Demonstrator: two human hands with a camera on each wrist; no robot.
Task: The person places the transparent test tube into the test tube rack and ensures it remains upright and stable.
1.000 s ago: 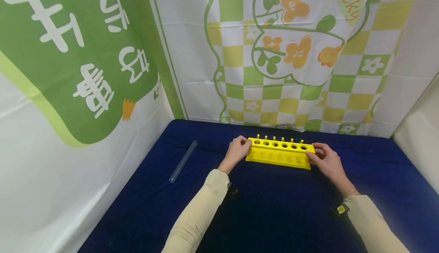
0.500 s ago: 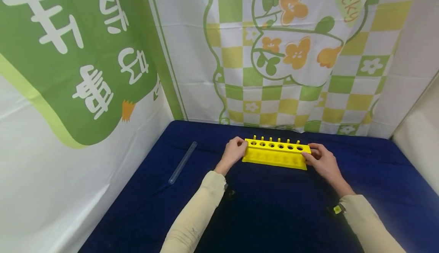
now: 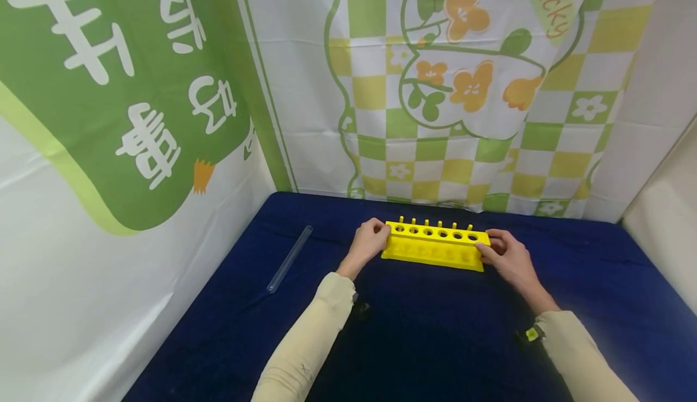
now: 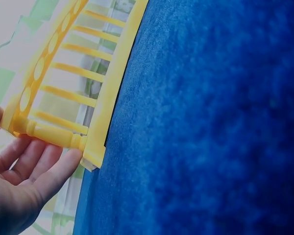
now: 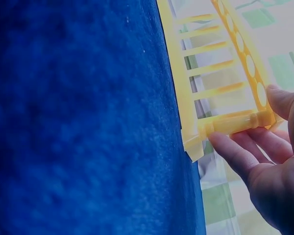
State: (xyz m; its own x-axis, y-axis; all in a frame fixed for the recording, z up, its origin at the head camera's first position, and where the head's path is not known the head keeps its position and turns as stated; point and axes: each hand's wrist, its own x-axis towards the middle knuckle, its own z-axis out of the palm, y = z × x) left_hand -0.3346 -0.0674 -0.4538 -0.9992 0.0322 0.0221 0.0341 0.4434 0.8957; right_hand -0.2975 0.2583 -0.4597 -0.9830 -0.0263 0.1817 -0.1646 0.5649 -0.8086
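A yellow test tube rack (image 3: 432,252) stands on the blue cloth, with a row of round holes along its top and short pegs behind. My left hand (image 3: 368,246) holds its left end; in the left wrist view the thumb is at the top plate and the fingers (image 4: 59,171) lie against the end post. At the other end my right hand (image 3: 510,260) grips the rack the same way, its fingers (image 5: 235,154) against the post and base in the right wrist view. No tube shows in the holes. A clear glass test tube (image 3: 290,260) lies on the cloth left of my left hand.
The dark blue cloth (image 3: 435,341) covers the table. Behind the rack hangs a white, green and yellow patterned curtain (image 3: 370,90). A green and white curtain (image 3: 179,232) borders the left side, and a pale wall (image 3: 667,208) the right.
Both hands have shifted the rack a little to the left and slightly nearer. Their hold on its ends looks the same, and the test tube lies where it was.
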